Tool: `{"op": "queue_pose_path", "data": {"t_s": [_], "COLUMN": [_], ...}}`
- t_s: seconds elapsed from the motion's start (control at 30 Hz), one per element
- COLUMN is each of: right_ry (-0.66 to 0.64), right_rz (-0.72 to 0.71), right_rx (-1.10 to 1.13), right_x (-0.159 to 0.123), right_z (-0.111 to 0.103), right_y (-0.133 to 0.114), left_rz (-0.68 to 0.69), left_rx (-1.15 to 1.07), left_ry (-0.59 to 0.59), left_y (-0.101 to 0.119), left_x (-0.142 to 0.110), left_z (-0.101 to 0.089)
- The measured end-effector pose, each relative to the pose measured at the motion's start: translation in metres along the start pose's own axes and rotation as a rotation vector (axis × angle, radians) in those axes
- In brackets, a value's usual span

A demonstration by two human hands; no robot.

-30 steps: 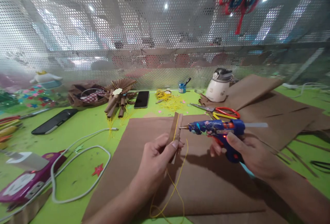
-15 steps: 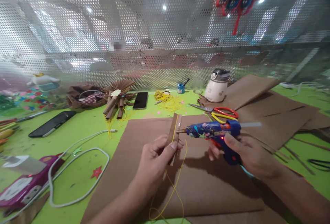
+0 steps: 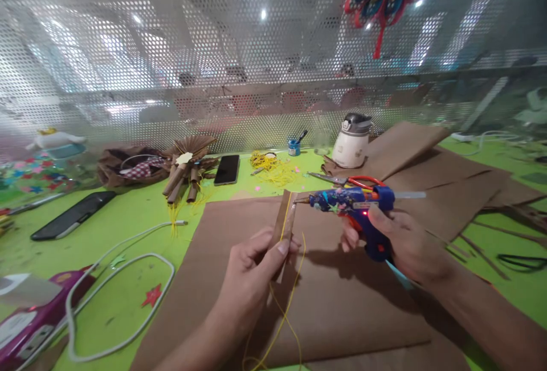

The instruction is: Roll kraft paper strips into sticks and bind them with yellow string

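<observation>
Pinched between the thumb and fingers of my left hand is a narrow folded strip of brown paper. A yellow string runs along the strip's fold and trails below in loops. My right hand grips a blue glue gun with a glue stick out of its back and a small red light lit. Its nozzle tip is at the strip's right-hand flap, near the top, where a shiny line of glue shows. Underneath lies a large brown paper sheet.
Scissors, a bottle and brown paper pieces lie at the right. Behind the sheet are a phone, tangled yellow string and a rolled-paper figure. A white cable and purple power strip sit left.
The glue gun's nozzle has moved up along the strip toward its top end, with more glue showing behind it. My left hand keeps its hold. The view has turned slightly right.
</observation>
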State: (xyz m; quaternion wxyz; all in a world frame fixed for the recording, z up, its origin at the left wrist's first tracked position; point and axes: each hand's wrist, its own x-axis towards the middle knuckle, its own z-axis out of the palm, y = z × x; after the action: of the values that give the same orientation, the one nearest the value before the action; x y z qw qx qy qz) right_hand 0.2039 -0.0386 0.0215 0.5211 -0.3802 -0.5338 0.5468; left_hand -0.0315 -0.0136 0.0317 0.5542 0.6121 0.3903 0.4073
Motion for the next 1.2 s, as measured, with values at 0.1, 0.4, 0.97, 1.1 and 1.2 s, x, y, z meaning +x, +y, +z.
{"op": "queue_pose_path", "data": {"t_s": [0.1, 0.4, 0.97, 1.1, 1.2], "right_ry": [-0.055, 0.036, 0.051, 0.093, 0.08], "right_rz": [0.032, -0.007, -0.032, -0.043, -0.045], "right_rx": [-0.082, 0.015, 0.044, 0.037, 0.038], "right_x": [-0.0027, -0.0007, -0.0006, 0.0002, 0.0005], "right_z": [0.0044, 0.0021, 0.0034, 0.0061, 0.0069], "right_y": [-0.0057, 0.0005, -0.0058, -0.0057, -0.0061], "left_rz": [0.041, 0.038, 0.085, 0.066, 0.066], "left_rx": [0.04, -0.022, -0.015, -0.049, -0.076], "left_ry": [0.011, 0.056, -0.051, -0.052, -0.038], "left_y": [-0.001, 0.0048, 0.0028, 0.0014, 0.0022], "left_x": [0.0007, -0.0032, -0.0043, -0.0059, -0.0071], "left_z": [-0.0016, 0.006, -0.0015, -0.0009, -0.0003]}}
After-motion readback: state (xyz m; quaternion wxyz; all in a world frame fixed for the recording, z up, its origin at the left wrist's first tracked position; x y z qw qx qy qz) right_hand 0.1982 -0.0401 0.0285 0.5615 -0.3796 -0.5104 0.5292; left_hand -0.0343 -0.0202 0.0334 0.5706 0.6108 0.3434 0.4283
